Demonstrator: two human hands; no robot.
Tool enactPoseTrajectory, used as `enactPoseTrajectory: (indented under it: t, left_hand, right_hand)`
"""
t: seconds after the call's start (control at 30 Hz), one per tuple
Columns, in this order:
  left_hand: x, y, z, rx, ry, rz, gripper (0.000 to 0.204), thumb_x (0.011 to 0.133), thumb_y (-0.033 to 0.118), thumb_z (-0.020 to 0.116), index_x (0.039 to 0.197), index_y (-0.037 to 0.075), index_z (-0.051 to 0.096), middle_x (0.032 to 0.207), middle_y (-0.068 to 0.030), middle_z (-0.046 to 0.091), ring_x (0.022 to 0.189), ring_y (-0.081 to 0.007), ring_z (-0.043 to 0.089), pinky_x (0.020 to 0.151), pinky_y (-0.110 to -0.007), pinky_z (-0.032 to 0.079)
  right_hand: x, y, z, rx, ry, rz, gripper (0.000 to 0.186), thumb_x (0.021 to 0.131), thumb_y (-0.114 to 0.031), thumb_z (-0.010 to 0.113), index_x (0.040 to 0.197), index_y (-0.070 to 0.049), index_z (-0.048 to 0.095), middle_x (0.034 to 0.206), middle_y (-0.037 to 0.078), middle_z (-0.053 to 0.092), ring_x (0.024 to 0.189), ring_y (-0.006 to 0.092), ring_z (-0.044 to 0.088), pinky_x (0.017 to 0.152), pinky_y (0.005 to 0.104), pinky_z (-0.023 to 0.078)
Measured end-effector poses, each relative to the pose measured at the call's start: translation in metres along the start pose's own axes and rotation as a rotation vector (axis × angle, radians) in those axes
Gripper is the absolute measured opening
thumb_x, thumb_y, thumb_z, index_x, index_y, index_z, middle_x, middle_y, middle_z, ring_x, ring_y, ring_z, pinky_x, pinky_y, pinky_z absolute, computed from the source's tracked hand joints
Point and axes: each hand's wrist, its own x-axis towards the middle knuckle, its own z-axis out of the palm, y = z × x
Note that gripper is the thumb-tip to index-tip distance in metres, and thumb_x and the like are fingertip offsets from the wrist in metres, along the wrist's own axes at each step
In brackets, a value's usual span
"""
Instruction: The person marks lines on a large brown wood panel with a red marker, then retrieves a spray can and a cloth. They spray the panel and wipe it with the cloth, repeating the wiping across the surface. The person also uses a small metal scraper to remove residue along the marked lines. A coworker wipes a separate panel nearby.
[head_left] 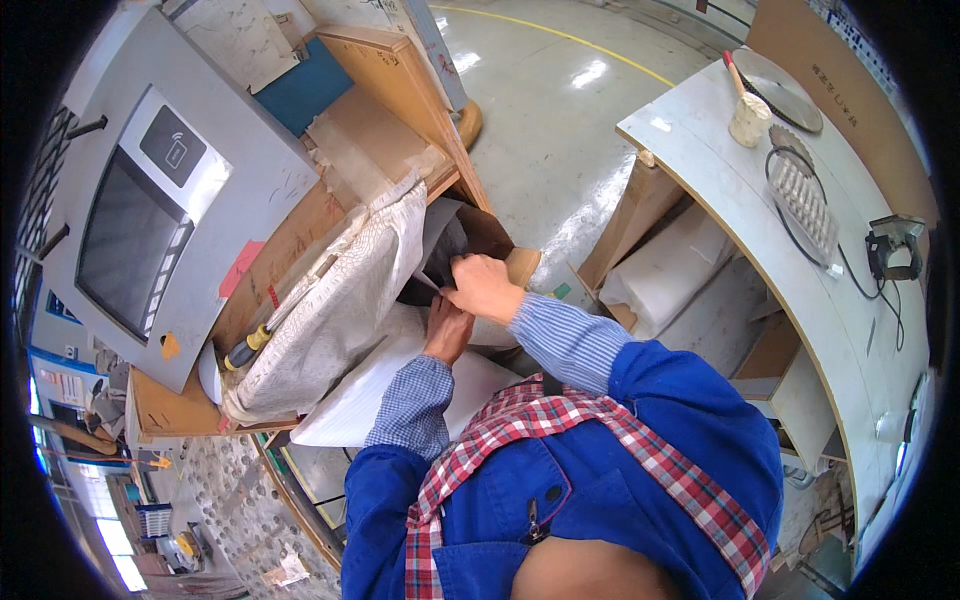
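Observation:
My right hand (480, 287) is curled at a dark grey opening (445, 225) inside a wooden box-like piece, its fingertips partly hidden by a pale edge. Just below, my left hand (446, 330) is closed against the same edge; what either grips is unclear. A cream patterned sheet (340, 300) drapes over the wood to the left. On it lies a screwdriver (247, 346) with a yellow-and-black handle. A white foam sheet (365, 385) lies beneath my left arm.
A grey panel with a dark window (235, 200) leans at left. At right stands a white worktop (800, 280) holding discs, a brushed pot (748, 120), a corded tool (890, 247) and a bubbled pad. Under it lies a white roll (665, 270). Floor (540, 100) lies beyond.

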Motion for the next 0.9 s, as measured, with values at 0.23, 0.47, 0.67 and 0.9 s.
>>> enactPoseTrajectory:
  t: [0.23,0.47,0.67,0.9]
  left_hand:
    - [0.012,-0.016,-0.044,-0.086,0.215,0.088,0.036,0.073,0.015,0.067,0.105,0.004,0.058,0.123,-0.0130,0.049,0.115,-0.0268,0.046,0.094,-0.042,0.035]
    - [0.059,-0.026,-0.042,-0.158,0.033,-0.246,0.035,0.068,0.002,0.067,0.103,0.002,0.061,0.137,-0.0106,0.037,0.126,-0.0322,0.035,0.103,-0.040,0.030]
    - [0.061,-0.046,-0.026,0.091,0.135,-0.091,0.018,0.082,0.006,0.056,0.098,0.001,0.063,0.136,-0.0129,0.038,0.123,-0.0358,0.038,0.102,-0.043,0.031]
    - [0.064,-0.052,-0.027,0.249,0.045,-0.143,0.024,0.088,0.022,0.052,0.083,0.000,0.060,0.131,-0.0174,0.042,0.119,-0.0365,0.041,0.100,-0.043,0.032]
  right_hand:
    - [0.012,0.032,0.029,0.339,0.220,0.064,0.021,0.079,-0.016,0.051,0.089,0.001,0.058,0.079,0.026,0.060,0.077,0.0423,0.058,0.069,0.0487,0.047]
    - [-0.019,0.030,0.015,0.278,0.275,0.035,0.025,0.081,-0.023,0.048,0.078,0.000,0.057,0.071,0.024,0.058,0.069,0.0399,0.058,0.062,0.0467,0.045]
    - [-0.040,0.024,0.017,0.502,0.277,-0.041,0.042,0.088,-0.036,0.050,0.066,0.000,0.053,0.057,0.019,0.052,0.053,0.0343,0.051,0.050,0.0408,0.038]
    - [-0.051,0.000,0.011,0.639,0.292,-0.078,0.037,0.088,-0.026,0.052,0.062,0.000,0.049,0.056,0.020,0.045,0.047,0.0322,0.044,0.047,0.0396,0.034]
